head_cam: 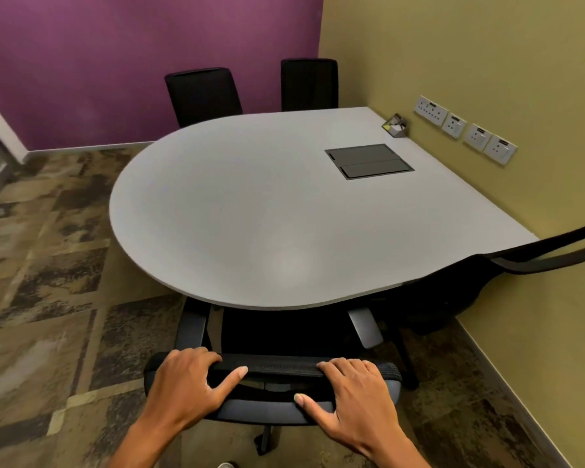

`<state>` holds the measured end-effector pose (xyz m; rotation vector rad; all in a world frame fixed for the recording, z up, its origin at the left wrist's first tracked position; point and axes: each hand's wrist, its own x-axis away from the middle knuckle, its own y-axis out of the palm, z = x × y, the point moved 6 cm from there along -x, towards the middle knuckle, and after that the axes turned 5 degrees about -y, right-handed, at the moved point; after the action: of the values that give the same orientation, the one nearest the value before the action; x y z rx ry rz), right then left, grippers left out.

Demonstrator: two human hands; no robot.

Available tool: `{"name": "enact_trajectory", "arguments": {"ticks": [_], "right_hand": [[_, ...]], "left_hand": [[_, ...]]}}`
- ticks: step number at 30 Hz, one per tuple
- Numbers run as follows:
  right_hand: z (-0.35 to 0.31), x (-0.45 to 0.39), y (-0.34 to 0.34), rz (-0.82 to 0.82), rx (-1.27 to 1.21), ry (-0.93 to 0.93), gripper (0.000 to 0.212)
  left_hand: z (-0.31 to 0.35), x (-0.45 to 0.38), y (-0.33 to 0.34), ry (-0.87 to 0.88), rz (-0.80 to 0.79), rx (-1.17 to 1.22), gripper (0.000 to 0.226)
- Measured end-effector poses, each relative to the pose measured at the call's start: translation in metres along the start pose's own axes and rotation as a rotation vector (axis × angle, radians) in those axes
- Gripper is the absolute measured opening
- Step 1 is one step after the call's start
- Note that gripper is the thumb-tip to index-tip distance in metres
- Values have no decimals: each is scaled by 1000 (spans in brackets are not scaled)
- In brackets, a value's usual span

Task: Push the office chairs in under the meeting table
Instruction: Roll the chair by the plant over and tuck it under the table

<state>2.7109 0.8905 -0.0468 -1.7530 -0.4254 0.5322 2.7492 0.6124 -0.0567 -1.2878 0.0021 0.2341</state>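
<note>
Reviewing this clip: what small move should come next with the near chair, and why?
Probably a short push forward: both the left hand and right hand grip the near chair backrest, and its seat is only partly under the table.

A purple wall (115,62) closes the far side of the room, and an olive-yellow wall (470,45) runs along the right. Four white socket plates (465,129) sit in a row on the yellow wall. Just left of them, in the far right corner, stands a small holder (397,126) with paper notes in it. Patterned brown and grey carpet tiles (48,282) cover the floor at left and near. A pale skirting board (88,148) lines the foot of the purple wall.
</note>
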Motion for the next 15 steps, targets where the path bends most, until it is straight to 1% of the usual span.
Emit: {"name": "enact_trajectory", "arguments": {"ticks": [4, 6, 8, 11, 15], "right_hand": [[7, 18, -2, 60, 46, -55, 70], [8, 26, -4, 83, 60, -80, 67], [9, 30, -6, 86, 67, -85, 65], [7, 35, -6, 84, 56, -90, 65], [-2, 39, -8, 94, 53, -87, 69]], "left_hand": [[13, 39, -11, 60, 85, 114, 58], [19, 56, -14, 86, 130, 145, 56], [23, 66, -14, 97, 138, 142, 55], [22, 69, -16, 61, 141, 107, 50], [23, 70, -23, 10, 193, 72, 44]]}}
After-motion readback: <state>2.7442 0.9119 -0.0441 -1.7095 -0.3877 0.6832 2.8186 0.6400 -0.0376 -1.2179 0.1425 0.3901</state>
